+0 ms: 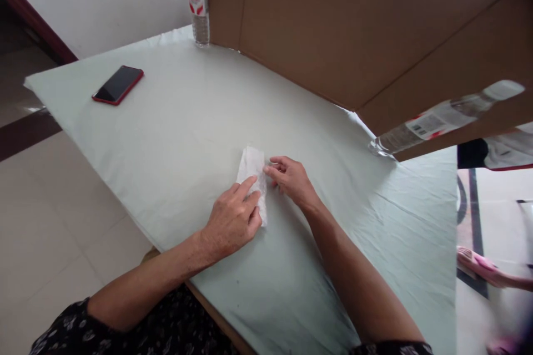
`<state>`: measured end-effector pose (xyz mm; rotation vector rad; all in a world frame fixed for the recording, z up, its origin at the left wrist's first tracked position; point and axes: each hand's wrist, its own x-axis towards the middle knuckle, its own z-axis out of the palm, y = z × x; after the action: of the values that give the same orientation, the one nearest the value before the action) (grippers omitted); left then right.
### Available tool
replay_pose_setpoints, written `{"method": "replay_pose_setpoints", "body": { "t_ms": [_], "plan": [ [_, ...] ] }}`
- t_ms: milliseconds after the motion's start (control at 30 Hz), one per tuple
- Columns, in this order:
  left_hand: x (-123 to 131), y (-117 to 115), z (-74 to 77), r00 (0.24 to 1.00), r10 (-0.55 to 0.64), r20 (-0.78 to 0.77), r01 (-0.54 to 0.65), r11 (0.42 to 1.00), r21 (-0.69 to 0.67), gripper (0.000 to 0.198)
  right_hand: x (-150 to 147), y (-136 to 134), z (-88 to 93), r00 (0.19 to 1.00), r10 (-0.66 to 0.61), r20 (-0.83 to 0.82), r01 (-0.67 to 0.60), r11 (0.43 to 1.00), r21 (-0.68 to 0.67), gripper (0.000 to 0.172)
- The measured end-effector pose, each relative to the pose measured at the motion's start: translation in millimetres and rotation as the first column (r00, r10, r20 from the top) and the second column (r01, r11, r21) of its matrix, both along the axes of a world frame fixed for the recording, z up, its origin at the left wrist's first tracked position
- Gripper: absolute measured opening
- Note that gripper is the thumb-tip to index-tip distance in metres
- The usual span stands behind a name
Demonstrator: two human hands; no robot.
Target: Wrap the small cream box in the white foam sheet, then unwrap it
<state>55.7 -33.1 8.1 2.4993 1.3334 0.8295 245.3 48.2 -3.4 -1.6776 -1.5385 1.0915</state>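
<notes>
A narrow folded white tissue lies on the pale green tablecloth, in front of me. My left hand rests on its lower part, fingers stretched over the paper and slightly spread, covering some of it. At the tissue's right edge is my right hand, its fingers bent, with the thumb and index tips a little apart. One of its fingertips reaches the paper's edge. I see nothing gripped in either hand.
A phone in a red case lies at the left on the tablecloth. An upright bottle and a second bottle stand by a large cardboard panel. At the right, a person's foot in a pink slipper shows.
</notes>
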Motion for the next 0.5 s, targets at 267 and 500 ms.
{"method": "replay_pose_setpoints", "body": {
  "t_ms": [267, 500],
  "plan": [
    [1, 3, -2.1, 0.999, -0.040, 0.037, 0.041, 0.999, -0.014, 0.022, -18, 27, 1.5, 0.992, 0.086, -0.097, -0.094, 0.992, -0.085, 0.031],
    [-1, 0, -4.9, 0.999, 0.000, 0.050, 0.002, 0.998, -0.059, 0.023, -22, 8, 13.9, 0.927, 0.126, -0.353, -0.136, 0.991, -0.004, 0.032]
  ]
}}
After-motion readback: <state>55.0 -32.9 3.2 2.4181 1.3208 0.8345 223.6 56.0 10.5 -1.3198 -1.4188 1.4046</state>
